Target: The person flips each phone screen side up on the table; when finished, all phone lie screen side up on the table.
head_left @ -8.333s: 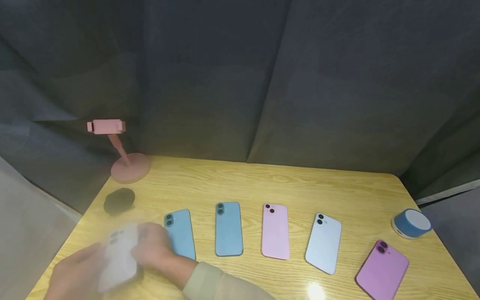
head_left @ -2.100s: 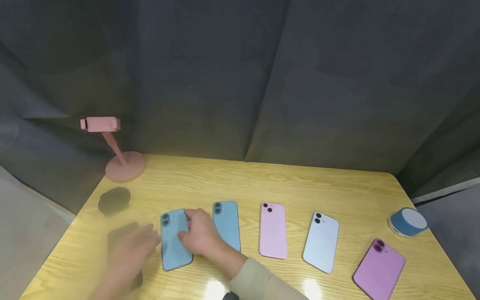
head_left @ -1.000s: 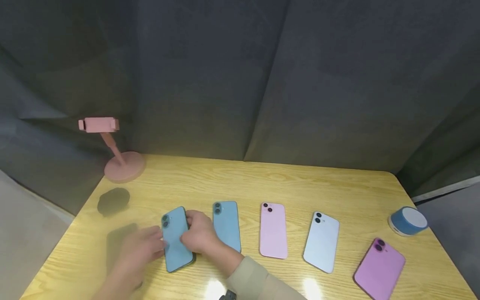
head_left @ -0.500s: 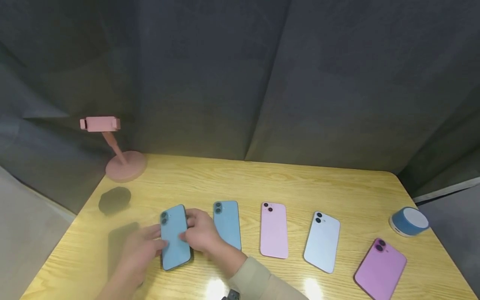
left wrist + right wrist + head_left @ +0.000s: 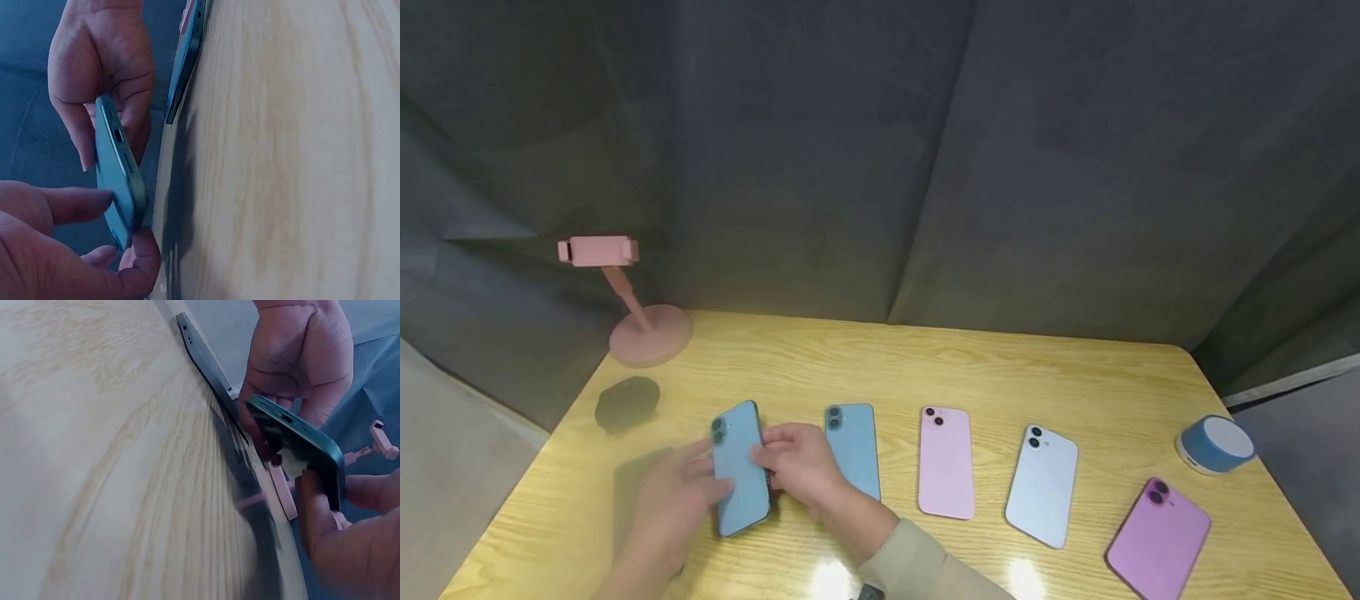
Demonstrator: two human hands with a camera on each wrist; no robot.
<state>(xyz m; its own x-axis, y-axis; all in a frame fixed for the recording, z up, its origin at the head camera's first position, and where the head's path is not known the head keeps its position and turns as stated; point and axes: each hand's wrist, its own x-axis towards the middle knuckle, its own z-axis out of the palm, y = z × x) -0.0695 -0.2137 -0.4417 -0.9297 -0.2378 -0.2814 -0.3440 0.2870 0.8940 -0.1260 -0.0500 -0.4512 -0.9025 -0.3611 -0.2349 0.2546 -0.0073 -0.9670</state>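
A blue smartphone (image 5: 739,471), camera side up in the head view, is raised off the table between both hands. My left hand (image 5: 673,500) pinches its left edge, thumb on the back. From the other side my right hand (image 5: 801,467) pinches the right edge. The left wrist view shows the phone (image 5: 119,169) tilted, its charging port end facing the camera. In the right wrist view, the dark front of the phone (image 5: 294,447) shows, with right-hand fingers (image 5: 315,515) under it. Partly behind my left hand lies a dark flat slab (image 5: 631,487), phone-shaped.
To the right lie another blue phone (image 5: 853,450), a pink one (image 5: 946,462), a white one (image 5: 1042,486) and a purple one (image 5: 1159,537). A pink phone stand (image 5: 650,335) and a dark round patch (image 5: 627,403) are at left. A blue-and-white cylinder (image 5: 1216,444) stands far right.
Earlier both hands held a white phone at left; the dark slab now lies there. The blue phone has since been lifted from the table and moved slightly left, with my left hand joining the right.
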